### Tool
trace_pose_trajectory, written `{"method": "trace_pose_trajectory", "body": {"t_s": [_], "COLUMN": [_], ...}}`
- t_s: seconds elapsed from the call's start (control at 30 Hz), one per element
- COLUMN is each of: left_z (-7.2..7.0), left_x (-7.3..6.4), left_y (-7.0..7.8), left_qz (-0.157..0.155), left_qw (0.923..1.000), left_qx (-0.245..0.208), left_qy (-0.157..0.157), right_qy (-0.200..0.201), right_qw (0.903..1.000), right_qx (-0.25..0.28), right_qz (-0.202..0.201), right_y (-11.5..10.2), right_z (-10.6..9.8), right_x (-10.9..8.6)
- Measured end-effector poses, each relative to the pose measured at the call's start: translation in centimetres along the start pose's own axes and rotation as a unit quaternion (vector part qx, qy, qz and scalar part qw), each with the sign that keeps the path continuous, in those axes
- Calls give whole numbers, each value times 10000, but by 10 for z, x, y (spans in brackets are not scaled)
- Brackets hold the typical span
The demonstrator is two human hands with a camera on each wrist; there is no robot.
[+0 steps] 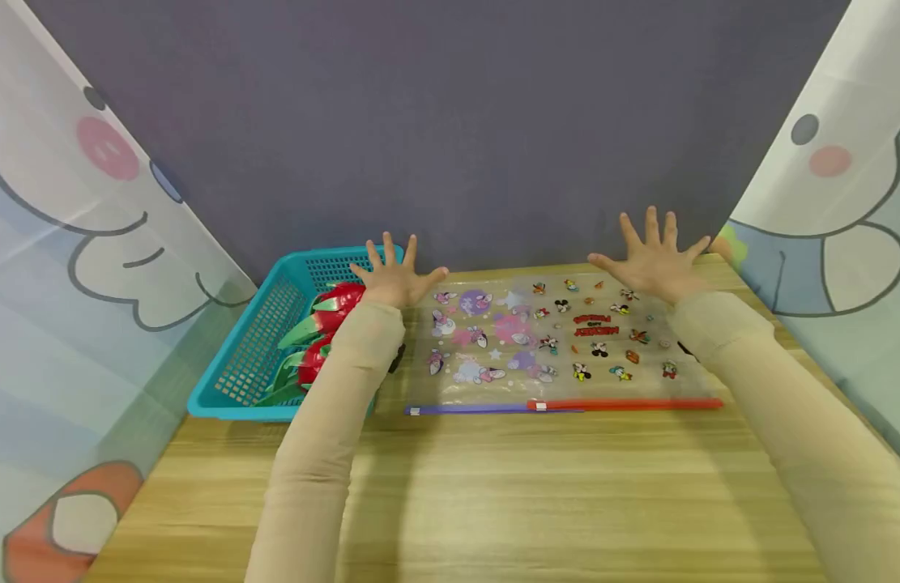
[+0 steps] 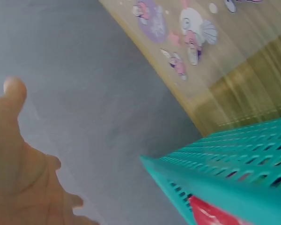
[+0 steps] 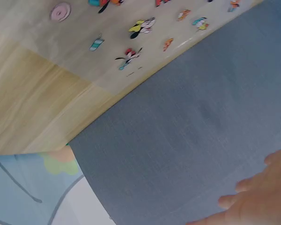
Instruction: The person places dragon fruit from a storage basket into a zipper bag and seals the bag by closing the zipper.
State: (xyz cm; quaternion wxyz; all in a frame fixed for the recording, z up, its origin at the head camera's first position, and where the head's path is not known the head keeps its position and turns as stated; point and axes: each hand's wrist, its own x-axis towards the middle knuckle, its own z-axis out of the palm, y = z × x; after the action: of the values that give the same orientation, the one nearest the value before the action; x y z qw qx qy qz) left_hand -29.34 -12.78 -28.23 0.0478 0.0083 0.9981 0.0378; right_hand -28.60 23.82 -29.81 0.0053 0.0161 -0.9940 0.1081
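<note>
My left hand, fingers spread, is held over the right rim of a turquoise plastic basket and holds nothing. Red objects with green leaf-like parts lie in that basket, partly hidden by my sleeve. Over the far right part of the table my right hand also has its fingers spread, with nothing in it. Between the arms lie two clear printed zipper bags, one with a purple slider strip, the other with a red slider strip. The bags overlap in the middle.
The wooden table ends at a dark grey panel along its far edge. Cartoon-printed curtains hang on both sides. In the left wrist view the basket's wall stands beside a bag's corner.
</note>
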Motion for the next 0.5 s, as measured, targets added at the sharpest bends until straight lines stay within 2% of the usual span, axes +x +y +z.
{"method": "trace_pose_trajectory", "body": {"t_s": [0.2,0.23,0.3,0.37,0.43,0.5], "left_z": [-12,-15,-19,-20,-18,-14], "left_x": [-11,-14,-23,-33,-46,-60], "left_y": [-3,-3,-2,2,7,12], "left_qz": [112,215,558,986,1449,1780], "left_qw": [9987,9983,9946,9849,9683,9537], "left_qx": [-469,-509,-865,-1426,-2031,-2412], "left_qy": [-191,-180,-107,-6,107,246], "right_qy": [68,125,287,450,580,675], "right_qw": [9993,9990,9978,9957,9929,9899], "right_qx": [211,217,283,405,576,707], "right_qz": [-302,-369,-533,-704,-866,-1023], "right_y": [3,3,3,3,4,4], "right_z": [-2,-4,-6,-8,-9,-9], "right_x": [-7,-9,-12,-18,-25,-33]}}
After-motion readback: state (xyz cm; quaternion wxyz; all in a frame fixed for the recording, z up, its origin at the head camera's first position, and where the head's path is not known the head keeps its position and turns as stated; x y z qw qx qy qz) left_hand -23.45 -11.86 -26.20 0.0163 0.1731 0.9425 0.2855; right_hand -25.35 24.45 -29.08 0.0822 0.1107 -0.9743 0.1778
